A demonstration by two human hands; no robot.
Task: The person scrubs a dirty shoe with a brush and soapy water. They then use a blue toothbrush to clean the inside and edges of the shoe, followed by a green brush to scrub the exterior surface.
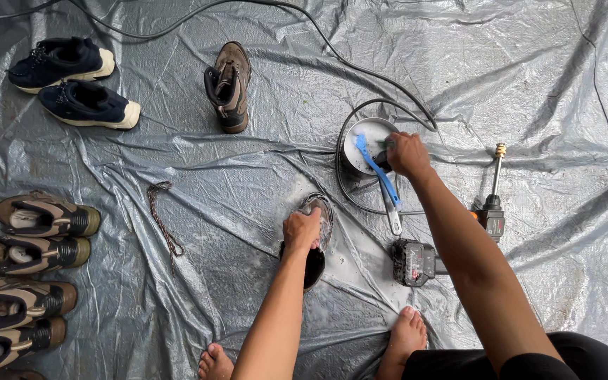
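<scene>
My left hand [302,229] grips a wet brown boot [316,239] that lies on the grey tarp [248,176], with soap foam around it. My right hand [407,153] reaches into a small round bowl of foamy water [364,144] and holds something dark and partly hidden at the bowl's rim. A blue-and-grey brush [381,184] leans across the bowl, its handle pointing toward me. My bare feet [404,338] rest at the tarp's near edge.
A matching brown boot [229,86] stands farther back. Two navy shoes [72,81] sit at the far left, several brown shoes [33,274] line the left edge. A loose lace [163,218], a black battery unit [413,262], a spray gun [492,204] and hoses lie around.
</scene>
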